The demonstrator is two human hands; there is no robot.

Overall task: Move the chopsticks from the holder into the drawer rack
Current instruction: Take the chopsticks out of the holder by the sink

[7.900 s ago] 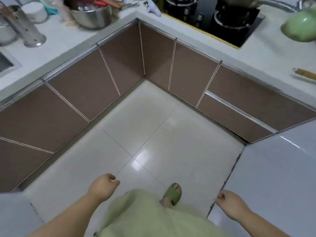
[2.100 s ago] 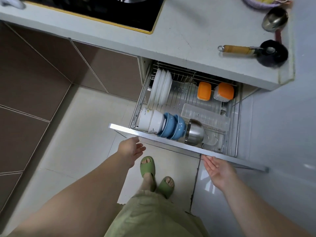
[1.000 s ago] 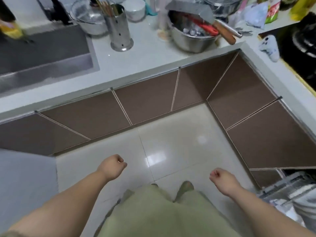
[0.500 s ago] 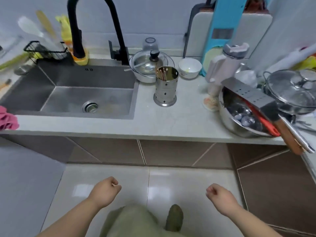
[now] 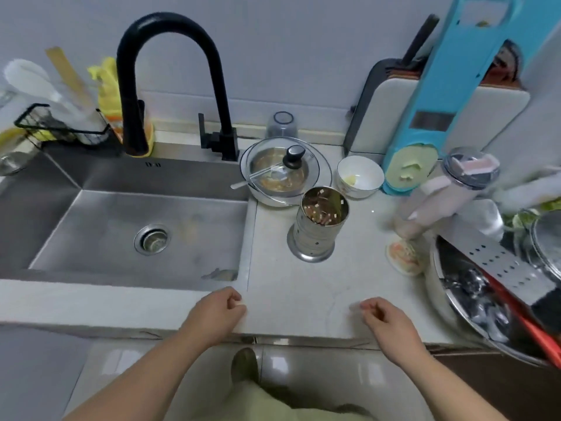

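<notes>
A perforated steel holder [image 5: 315, 230] stands upright on the pale counter, right of the sink. Several chopsticks [image 5: 322, 209] stick up inside it, only their tips showing. My left hand [image 5: 217, 314] hovers over the counter's front edge, fingers curled, nothing in it. My right hand [image 5: 385, 322] is level with it further right, also loosely closed and holding nothing. Both hands are well short of the holder. The drawer rack is out of view.
A steel sink [image 5: 127, 226] with a black tap [image 5: 170, 77] fills the left. Behind the holder sit a lidded plate [image 5: 285, 174] and a white bowl [image 5: 359, 177]. A big steel basin [image 5: 485, 305] with a cleaver crowds the right; cutting boards [image 5: 425, 117] lean on the wall.
The view turned from the open drawer rack to the sink counter and closed in. Both hands rose from below the counter to its front edge.
</notes>
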